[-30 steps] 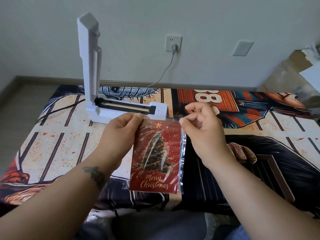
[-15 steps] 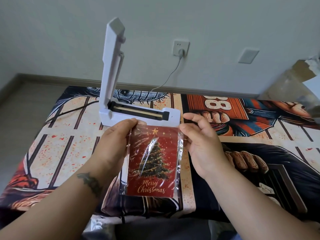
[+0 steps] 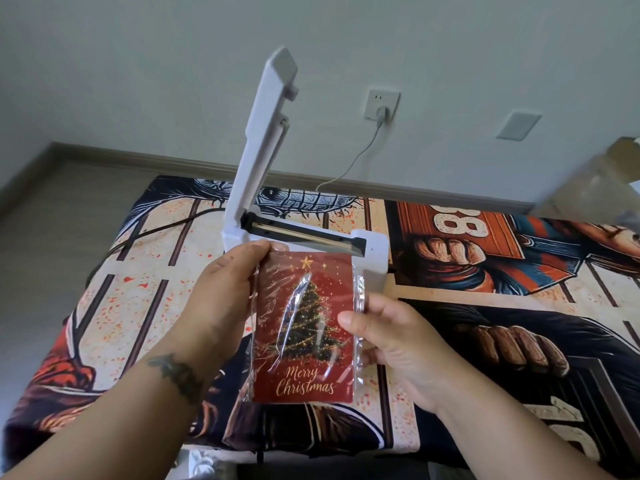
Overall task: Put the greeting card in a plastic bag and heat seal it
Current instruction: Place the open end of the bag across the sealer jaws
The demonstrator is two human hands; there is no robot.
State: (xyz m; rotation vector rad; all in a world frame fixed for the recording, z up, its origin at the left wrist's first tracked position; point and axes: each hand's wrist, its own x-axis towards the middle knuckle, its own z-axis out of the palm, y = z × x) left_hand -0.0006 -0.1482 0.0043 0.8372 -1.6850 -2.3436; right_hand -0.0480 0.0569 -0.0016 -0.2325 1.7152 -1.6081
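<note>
1. A white sealer (image 3: 304, 237) stands on the printed cloth (image 3: 519, 306) at frame centre, its lid (image 3: 266, 133) raised almost upright and the dark sealing bar exposed.
2. Its cord (image 3: 349, 168) runs up to a wall socket (image 3: 381, 103) in the upper middle; a blurred cardboard box (image 3: 588, 181) sits at the right edge.
3. The red card (image 3: 304, 327) is inside the clear bag (image 3: 360, 299), held in the air just below the sealer in the frame.
4. Its long axis runs top to bottom of the frame, star end toward the sealer, "Merry Christmas" nearest the camera.
5. The left hand (image 3: 225, 299) pinches the bag's upper left corner.
6. The right hand (image 3: 394, 341) grips the right edge, thumb on the front; the fingers behind are probably curled, but hidden.
</note>
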